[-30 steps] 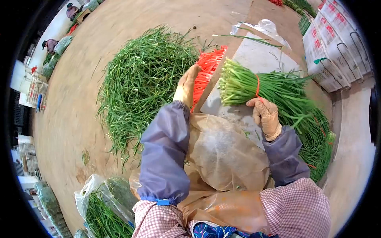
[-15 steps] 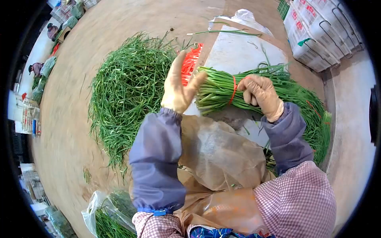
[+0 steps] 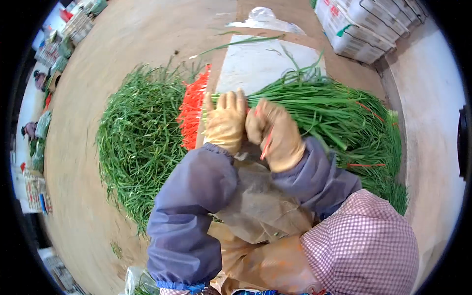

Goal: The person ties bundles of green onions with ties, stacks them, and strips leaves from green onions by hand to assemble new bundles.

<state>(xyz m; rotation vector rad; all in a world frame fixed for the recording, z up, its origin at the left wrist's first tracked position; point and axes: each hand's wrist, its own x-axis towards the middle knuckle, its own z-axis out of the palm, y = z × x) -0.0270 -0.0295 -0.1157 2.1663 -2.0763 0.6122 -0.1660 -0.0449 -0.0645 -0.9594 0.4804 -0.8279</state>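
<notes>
Leftmost, loose greens (image 3: 140,132) lie beside red ties (image 3: 194,108); next, the left hand (image 3: 225,120) covers the near end of the green bunch (image 3: 290,98) over the white board (image 3: 243,64), its grip unclear. Rightward, the right hand (image 3: 279,132) clenches a red strip (image 3: 266,143); an uneven tug could snap it, spilling stalks.

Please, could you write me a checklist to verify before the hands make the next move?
1. Left hand over the bunch: ok, fingers spread at its pale end.
2. Right hand on the tie: ok, fingers curled, red strip showing.
3. Tie tight: cannot tell, hands hide it.
4. Spare ties near: ok, beside the left hand.
5. Board clear: not ok, a loose leaf crosses its far end.
</notes>
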